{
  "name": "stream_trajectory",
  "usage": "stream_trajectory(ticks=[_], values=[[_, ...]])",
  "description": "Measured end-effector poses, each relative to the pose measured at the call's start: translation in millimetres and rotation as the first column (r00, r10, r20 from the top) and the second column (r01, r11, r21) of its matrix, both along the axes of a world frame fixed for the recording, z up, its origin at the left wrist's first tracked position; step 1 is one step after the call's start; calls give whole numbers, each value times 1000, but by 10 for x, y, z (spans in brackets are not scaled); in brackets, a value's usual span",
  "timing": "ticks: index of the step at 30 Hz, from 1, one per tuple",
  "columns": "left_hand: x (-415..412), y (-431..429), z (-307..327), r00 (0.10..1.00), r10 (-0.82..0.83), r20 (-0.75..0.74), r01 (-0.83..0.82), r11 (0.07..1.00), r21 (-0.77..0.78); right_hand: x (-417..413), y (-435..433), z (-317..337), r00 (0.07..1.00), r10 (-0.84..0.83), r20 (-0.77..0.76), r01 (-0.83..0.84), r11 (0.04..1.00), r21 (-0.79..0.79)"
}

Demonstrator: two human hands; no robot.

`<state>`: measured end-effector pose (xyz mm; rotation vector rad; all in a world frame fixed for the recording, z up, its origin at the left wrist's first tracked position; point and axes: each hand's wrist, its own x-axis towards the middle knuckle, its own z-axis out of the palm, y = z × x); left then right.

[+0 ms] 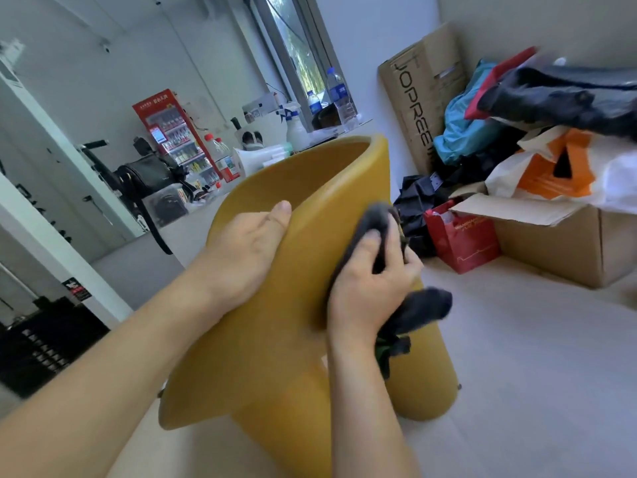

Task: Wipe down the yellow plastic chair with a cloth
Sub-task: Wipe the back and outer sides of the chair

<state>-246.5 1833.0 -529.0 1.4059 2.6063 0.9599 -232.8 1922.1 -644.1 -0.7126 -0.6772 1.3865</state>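
Cloth [424, 307] in right grip [368, 281] against chair [303, 188]

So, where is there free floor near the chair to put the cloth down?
The floor right of the chair is bare, up to the red bag and the cardboard box. Crowded: the pile of bags above the box, and the counter with bottles behind the chair.

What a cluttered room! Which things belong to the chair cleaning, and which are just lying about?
In use: yellow chair, dark grey cloth, left hand holding the chair, right hand gripping the cloth.
Lying about: red paper bag, cardboard box, spray bottle, black handbag, megaphone.
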Motion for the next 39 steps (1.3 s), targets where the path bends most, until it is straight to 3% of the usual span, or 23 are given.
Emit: stream_trajectory(ticks=[2,4,6,8,10,12,13,15,17,18,20,22,23,25,27,28,31,34,36,39], values=[[40,52,-52,983,-13,-183,8,1000,-27,-176,208,-376,968,234,-91,-250,932,-264],[91,128,-104,913,-68,-403,60,998,-32,-241,199,-585,927,332,-176,-375,842,-388],[112,238,-65,789,-135,-599,86,990,-110,-184,52,-547,908,380,-178,-420,810,-410],[97,388,-64,704,-198,-682,97,978,-184,-71,-86,-275,944,300,-136,-329,890,-315],[72,514,-46,698,-231,-677,148,973,-178,58,-171,104,988,92,-121,-98,994,-47],[58,572,-16,733,-280,-620,225,960,-167,88,-199,278,989,-77,-125,99,979,179],[62,576,-16,715,-308,-627,243,951,-190,58,-167,229,985,-118,-125,142,968,207],[52,536,-33,633,-360,-685,216,932,-291,-74,-31,-70,991,-115,-75,121,989,81],[69,503,-35,620,-374,-690,207,926,-316,-246,55,-476,993,106,-54,-114,973,-200],[101,509,-25,634,-366,-681,208,929,-306,-317,36,-657,961,249,-123,-276,905,-322],[162,540,-25,644,-340,-685,185,938,-292,-396,-135,-885,872,408,-269,-488,768,-415],[181,597,-34,619,-335,-710,178,941,-289,-333,-346,-795,878,417,-238,-479,769,-423],[163,627,-27,605,-328,-725,170,943,-285,-261,-401,-605,916,364,-171,-402,830,-386],[111,650,13,618,-298,-727,198,954,-223,-34,-384,-96,984,159,-83,-167,981,-103],[107,645,46,682,-273,-678,286,953,-95,105,-241,232,999,-29,-39,38,972,231],[114,623,28,679,-284,-677,316,945,-79,102,-83,235,998,-60,-25,65,955,290],[62,584,-90,587,-356,-728,347,922,-171,-93,540,-70,997,74,-36,-69,989,131],[-29,582,-82,619,-376,-689,395,908,-141,-393,900,-502,970,224,-89,-231,971,-68],[-49,563,-93,649,-366,-667,397,911,-113,-600,869,-845,907,361,-216,-401,896,-189],[-37,635,-84,660,-346,-667,364,924,-119,-722,638,-1166,844,409,-346,-502,831,-240]])
